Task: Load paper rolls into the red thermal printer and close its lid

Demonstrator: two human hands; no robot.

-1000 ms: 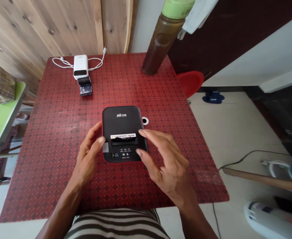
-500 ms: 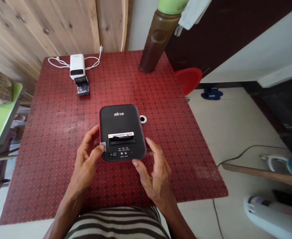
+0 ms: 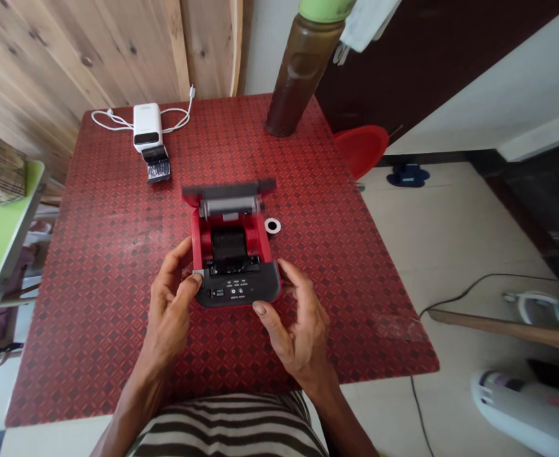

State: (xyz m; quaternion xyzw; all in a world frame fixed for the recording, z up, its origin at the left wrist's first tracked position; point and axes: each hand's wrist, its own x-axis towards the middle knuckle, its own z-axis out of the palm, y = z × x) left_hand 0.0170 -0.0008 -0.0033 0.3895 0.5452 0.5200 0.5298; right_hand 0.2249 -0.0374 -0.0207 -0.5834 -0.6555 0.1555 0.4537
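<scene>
A small red and black label printer (image 3: 239,287) lies on the red patterned table, with its lid (image 3: 229,190) swung up at the far side and blurred. Inside the red bay sits a black roll (image 3: 229,246), its loose end near the front slot. My left hand (image 3: 170,304) grips the left side, thumb on the grey latch at the front left corner. Around the front right corner, my right hand (image 3: 298,317) has its thumb at the front edge and its forefinger along the side. A small roll with a white ring face (image 3: 273,226) lies just right of the printer.
At the back left lies a white handheld device (image 3: 147,124) with a black strip hanging out and a white cable (image 3: 177,124). A tall brown bottle (image 3: 302,70) with a green lid stands at the back. A red stool (image 3: 362,149) is beyond the right edge.
The printer's lid has sprung up and back, uncovering the red bay and black roll. Both hands have stayed nearly in place on the printer.
</scene>
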